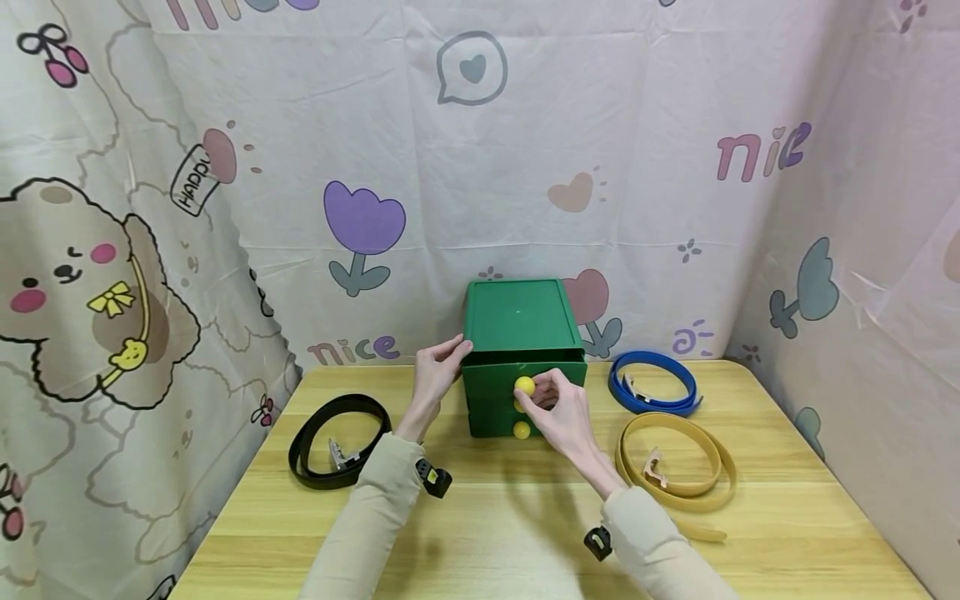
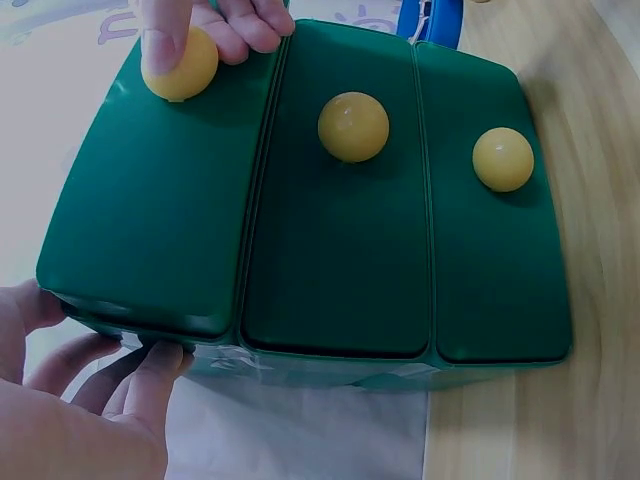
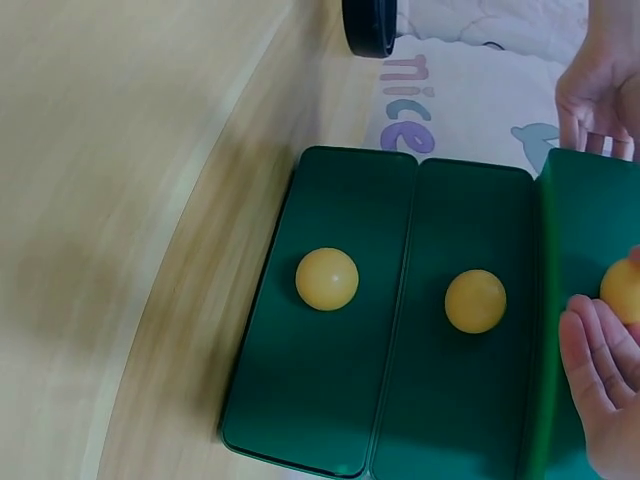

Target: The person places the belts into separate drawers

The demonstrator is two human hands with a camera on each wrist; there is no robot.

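A green three-drawer cabinet [image 1: 517, 312] stands at the table's back edge, each drawer with a round yellow knob. The top drawer [image 2: 150, 220] is pulled slightly forward, leaving a dark gap under the cabinet top in the head view. My right hand [image 1: 562, 412] pinches the top drawer's knob [image 1: 525, 386] between thumb and fingers. At the cabinet's upper left corner, my left hand [image 1: 435, 379] touches it with extended fingers along its side. The middle drawer [image 2: 340, 250] and the bottom drawer [image 2: 500, 270] sit flush, their knobs [image 3: 475, 301] untouched.
A coiled black belt [image 1: 300, 450] lies left of the cabinet. To the right are a coiled blue belt [image 1: 652, 357] and, nearer, a coiled tan belt [image 1: 720, 492], all with metal buckles. A printed curtain [image 1: 480, 167] hangs close behind the wooden table [image 1: 480, 533].
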